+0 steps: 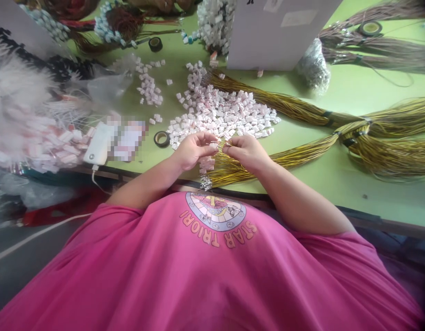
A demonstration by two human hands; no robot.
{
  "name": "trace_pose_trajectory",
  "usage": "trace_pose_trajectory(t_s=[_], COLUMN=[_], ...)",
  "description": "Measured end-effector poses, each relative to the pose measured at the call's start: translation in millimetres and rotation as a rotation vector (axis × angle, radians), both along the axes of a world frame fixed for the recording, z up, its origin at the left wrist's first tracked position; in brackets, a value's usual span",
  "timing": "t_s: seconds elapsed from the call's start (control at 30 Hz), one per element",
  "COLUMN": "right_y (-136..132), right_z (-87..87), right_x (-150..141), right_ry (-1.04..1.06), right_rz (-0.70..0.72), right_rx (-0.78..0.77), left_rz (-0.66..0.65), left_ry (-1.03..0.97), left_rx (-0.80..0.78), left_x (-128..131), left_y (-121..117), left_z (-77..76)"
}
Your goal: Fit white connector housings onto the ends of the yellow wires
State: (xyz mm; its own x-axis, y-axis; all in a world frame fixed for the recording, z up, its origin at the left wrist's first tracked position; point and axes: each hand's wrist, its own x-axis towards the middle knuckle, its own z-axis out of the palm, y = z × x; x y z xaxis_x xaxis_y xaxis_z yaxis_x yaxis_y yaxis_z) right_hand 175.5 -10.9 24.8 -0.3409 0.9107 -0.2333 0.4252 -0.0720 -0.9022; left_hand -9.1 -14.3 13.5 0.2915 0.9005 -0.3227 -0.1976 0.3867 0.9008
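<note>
My left hand (192, 151) pinches a small white connector housing (214, 144) between thumb and fingertips. Just to its right, my right hand (247, 152) has its thumb and fingers closed on what looks like a thin wire end, mostly covered by the fingertips. Both hands are close together over a bundle of yellow and dark wires (229, 174), whose metal-tipped ends (206, 182) lie near the table edge. A few pinkish-white housings (207, 164) sit under my left hand. Beyond my fingers spreads a big heap of loose white housings (226, 110).
A second yellow wire bundle (288, 103) runs behind the heap. Black tape rolls (161, 139) lie on the green table (343, 184). At left are a white power bank (98, 145) with a cable and piled white-wired connectors (36, 142). A white box (267, 39) stands at the back.
</note>
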Motion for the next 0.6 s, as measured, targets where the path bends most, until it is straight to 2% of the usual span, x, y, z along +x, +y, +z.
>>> trace_pose_trajectory(t_s=[0.17, 0.33, 0.43, 0.6], right_y=[-0.3, 0.2, -0.1, -0.7], right_z=[1.1, -0.7, -2.1, -5.2], right_x=[-2.2, -2.3, -3.5, -4.2], right_ry=[-0.081, -0.099, -0.112, -0.085], right_rz=[0.032, 0.061, 0.073, 0.064], right_rx=[0.114, 0.119, 0.124, 0.111], left_rz=[0.031, 0.020, 0.007, 0.005], left_ry=[0.062, 0.079, 0.166, 0.402], left_rx=[-0.002, 0.001, 0.070, 0.269], left_x=[-0.9, -1.2, -1.1, -1.9], left_y=[0.9, 1.3, 0.2, -1.4], left_z=[-4.9, -7.4, -5.4, 0.7])
